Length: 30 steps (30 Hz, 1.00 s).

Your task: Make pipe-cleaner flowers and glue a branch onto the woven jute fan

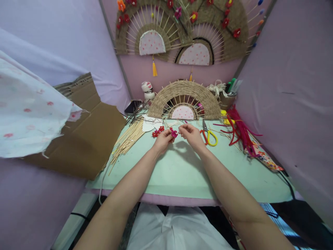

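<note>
My left hand is closed in a pinch on a small pink pipe-cleaner flower above the pale green table. My right hand is close to the right of it, fingers curled together at the flower's free end; whether it grips the flower I cannot make out. Small red flowers lie just left of my left hand. A woven half-round fan with a pink spotted centre stands behind my hands.
A bundle of thin bamboo sticks lies at the left. Scissors with orange and yellow handles and red pipe cleaners lie at the right. Cardboard leans at the left. Two decorated fans hang on the back wall. A glue bottle stands behind.
</note>
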Available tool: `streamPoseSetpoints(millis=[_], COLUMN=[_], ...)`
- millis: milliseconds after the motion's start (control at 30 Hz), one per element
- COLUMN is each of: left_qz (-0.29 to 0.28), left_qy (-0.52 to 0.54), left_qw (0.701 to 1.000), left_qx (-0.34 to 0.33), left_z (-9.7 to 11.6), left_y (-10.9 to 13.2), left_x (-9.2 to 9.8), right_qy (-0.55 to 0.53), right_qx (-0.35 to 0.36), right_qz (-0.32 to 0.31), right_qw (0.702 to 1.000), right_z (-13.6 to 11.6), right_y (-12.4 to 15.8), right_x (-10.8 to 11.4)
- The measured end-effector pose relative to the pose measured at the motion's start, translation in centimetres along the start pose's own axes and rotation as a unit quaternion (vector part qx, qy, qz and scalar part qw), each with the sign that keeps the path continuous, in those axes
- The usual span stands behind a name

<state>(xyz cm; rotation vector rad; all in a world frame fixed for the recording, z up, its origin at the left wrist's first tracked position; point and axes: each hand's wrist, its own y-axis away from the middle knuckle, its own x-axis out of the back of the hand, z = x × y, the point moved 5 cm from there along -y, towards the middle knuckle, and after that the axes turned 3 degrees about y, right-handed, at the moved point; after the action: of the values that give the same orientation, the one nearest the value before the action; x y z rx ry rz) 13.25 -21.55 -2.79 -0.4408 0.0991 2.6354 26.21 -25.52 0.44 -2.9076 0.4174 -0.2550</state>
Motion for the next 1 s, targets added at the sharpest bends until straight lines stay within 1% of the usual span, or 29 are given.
streamPoseSetpoints(millis=[67,133,267,367,500,767,900,1000], left_qz=[-0.012,-0.016,-0.014,-0.018,-0.02,-0.028,-0.027,-0.021], left_qy=[-0.01,-0.046,-0.122,-0.168,-0.207,-0.284,-0.341,-0.388], left_qw=[1.0,0.999,0.992,0.986,0.978,0.958,0.939,0.919], left_qx=[0.003,-0.001,-0.016,-0.012,-0.009,-0.022,-0.038,-0.063], left_z=[-0.1,-0.2,-0.2,-0.4,-0.7,-1.2,-1.0,-0.7], left_y=[0.0,0.0,0.0,0.1,0.0,-0.4,-0.5,-0.5], left_x=[0.0,0.0,0.0,0.0,0.1,0.7,0.9,0.9], right_qy=[-0.023,0.003,0.071,0.125,0.196,0.258,0.301,0.341], right_qx=[-0.022,-0.02,0.028,0.057,0.099,0.147,0.193,0.207], right_qz=[0.003,-0.016,-0.072,-0.084,-0.096,-0.137,-0.172,-0.181], right_qw=[0.999,1.0,0.994,0.987,0.971,0.945,0.918,0.899], right_z=[-0.1,-0.4,-0.7,-0.2,0.2,0.0,-0.2,-0.4], right_y=[-0.2,-0.3,-0.1,-0.1,-0.2,0.1,0.5,0.8], right_x=[0.7,1.1,0.9,0.5,0.2,-0.3,-0.9,-1.3])
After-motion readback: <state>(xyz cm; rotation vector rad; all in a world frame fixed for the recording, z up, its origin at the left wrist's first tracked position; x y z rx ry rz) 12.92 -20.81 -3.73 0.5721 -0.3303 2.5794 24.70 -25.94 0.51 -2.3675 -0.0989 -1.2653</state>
